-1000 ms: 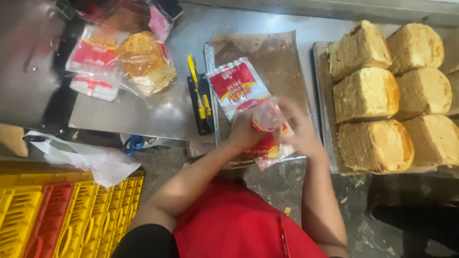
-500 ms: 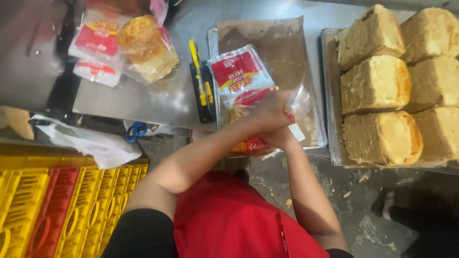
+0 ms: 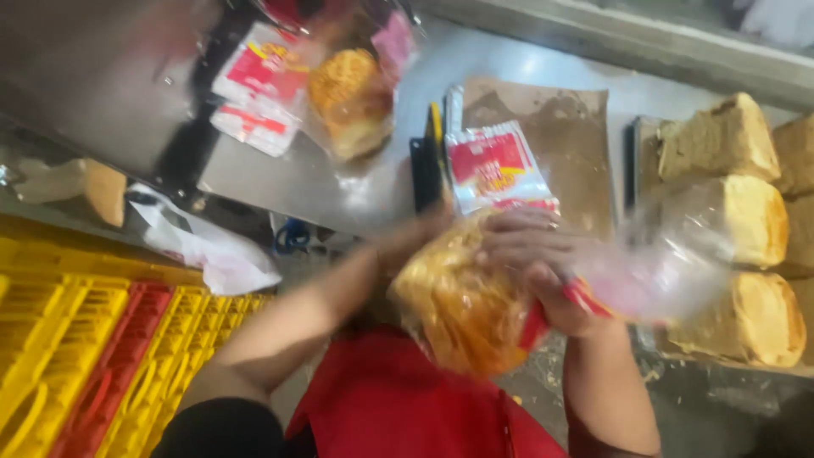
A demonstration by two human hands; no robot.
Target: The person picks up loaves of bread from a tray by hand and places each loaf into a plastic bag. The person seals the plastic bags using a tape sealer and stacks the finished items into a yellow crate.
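I hold a golden loaf of bread inside a clear plastic bag with red print, lifted off the counter toward my chest. My right hand grips the bag at its neck, over the loaf's top. My left hand is behind the loaf, mostly hidden, pressing on its far side. The picture is blurred by motion. A stack of empty printed bags lies flat on a brown board just beyond my hands.
Several bare loaves fill a tray at the right. Bagged bread and more red-and-white bags lie at the far left of the steel counter. Yellow and red crates stand on the floor at left, with a white bag.
The bagged loaf has come up off the board and toward me. My hands have shifted from pressing it down to gripping the bag's neck. The camera has tilted and moved closer.
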